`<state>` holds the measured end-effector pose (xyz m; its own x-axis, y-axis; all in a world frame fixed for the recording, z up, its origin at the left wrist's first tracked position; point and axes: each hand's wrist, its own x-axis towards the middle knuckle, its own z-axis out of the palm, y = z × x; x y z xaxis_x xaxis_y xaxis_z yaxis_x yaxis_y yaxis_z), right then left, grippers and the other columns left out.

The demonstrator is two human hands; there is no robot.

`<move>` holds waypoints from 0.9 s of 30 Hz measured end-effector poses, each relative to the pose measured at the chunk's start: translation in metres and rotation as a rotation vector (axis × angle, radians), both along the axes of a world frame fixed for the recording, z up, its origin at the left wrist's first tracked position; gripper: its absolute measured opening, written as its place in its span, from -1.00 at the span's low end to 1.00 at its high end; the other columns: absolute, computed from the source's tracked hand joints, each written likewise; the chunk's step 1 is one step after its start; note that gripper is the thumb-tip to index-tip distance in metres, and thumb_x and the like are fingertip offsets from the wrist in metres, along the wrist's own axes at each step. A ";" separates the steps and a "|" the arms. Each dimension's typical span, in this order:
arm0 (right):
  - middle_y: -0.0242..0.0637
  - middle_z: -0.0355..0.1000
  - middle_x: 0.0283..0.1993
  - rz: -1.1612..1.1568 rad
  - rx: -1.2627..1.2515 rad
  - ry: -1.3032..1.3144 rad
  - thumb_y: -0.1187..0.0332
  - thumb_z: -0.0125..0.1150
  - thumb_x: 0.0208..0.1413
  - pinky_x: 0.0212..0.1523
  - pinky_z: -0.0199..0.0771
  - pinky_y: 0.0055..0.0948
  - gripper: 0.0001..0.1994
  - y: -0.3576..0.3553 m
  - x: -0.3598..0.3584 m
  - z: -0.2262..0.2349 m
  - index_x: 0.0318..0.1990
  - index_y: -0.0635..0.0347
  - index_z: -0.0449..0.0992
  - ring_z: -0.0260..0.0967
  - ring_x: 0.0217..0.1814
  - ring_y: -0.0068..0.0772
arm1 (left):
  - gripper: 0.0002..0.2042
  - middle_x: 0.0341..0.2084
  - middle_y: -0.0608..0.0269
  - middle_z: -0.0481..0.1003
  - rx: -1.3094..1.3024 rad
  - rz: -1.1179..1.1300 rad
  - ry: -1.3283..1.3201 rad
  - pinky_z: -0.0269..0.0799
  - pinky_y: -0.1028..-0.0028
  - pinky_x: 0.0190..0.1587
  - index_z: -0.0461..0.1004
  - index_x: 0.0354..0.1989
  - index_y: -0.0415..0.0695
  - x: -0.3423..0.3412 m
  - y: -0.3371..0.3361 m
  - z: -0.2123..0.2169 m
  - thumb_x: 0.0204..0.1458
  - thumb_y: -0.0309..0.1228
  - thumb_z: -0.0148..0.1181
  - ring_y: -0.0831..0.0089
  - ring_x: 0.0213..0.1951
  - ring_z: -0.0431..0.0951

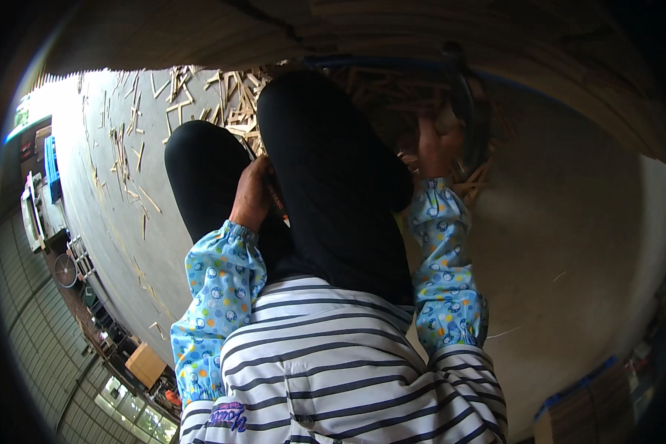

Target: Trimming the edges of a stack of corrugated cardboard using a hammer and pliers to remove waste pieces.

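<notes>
Your right hand (435, 144) reaches into light, stiff, splintery wood sticks (470, 181), grip unclear; your left hand (253, 194) curls, perhaps pinching one; hold mid-length.

Cardboard box (146, 364) lower left; blue crate (51, 166) far left; possibly fan (65, 270) between.

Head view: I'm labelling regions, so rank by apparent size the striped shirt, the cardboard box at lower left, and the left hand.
1. Striped shirt, largest, though nearest the camera.
2. Left hand.
3. Cardboard box, close to the hand in size; it sits farther off, so that order is unsure.
</notes>
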<state>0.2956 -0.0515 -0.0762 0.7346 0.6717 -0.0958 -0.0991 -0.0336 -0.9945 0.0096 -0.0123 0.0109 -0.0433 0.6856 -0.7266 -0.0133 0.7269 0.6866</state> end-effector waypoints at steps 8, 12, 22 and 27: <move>-0.16 0.35 0.02 0.253 -0.283 -0.090 0.15 0.15 0.05 -0.08 0.32 -0.29 -0.58 0.016 0.004 -0.051 0.01 0.18 0.39 0.32 0.01 -0.27 | -0.86 -0.63 0.31 0.33 -0.003 -0.025 -0.040 0.21 0.52 -0.46 0.32 -0.54 -0.16 0.003 0.004 -0.011 -0.07 -0.36 -0.03 0.50 -0.53 0.32; -0.15 0.40 -0.05 0.185 -0.313 0.278 0.18 0.18 0.01 -0.11 0.35 -0.27 -0.59 0.017 -0.009 -0.017 -0.02 0.21 0.41 0.37 -0.07 -0.24 | -0.85 -0.63 0.29 0.33 0.013 -0.053 0.032 0.22 0.53 -0.46 0.35 -0.53 -0.19 -0.006 0.003 -0.007 -0.08 -0.36 -0.03 0.49 -0.55 0.32; -0.16 0.43 -0.14 0.217 -0.217 -0.160 0.20 0.19 0.01 -0.13 0.34 -0.39 -0.58 0.021 0.012 0.031 -0.03 0.28 0.40 0.38 -0.13 -0.27 | -0.81 -0.64 0.28 0.32 0.019 -0.115 0.100 0.17 0.53 -0.51 0.34 -0.53 -0.20 -0.002 0.000 0.003 -0.05 -0.32 -0.05 0.50 -0.57 0.30; -0.19 0.44 -0.13 0.021 0.071 0.278 0.20 0.18 0.02 -0.13 0.34 -0.39 -0.63 0.018 0.037 -0.062 -0.09 0.28 0.45 0.38 -0.12 -0.31 | -0.81 -0.62 0.28 0.34 -0.017 -0.188 0.008 0.18 0.55 -0.48 0.35 -0.53 -0.21 0.014 0.002 -0.020 -0.04 -0.34 -0.06 0.50 -0.56 0.31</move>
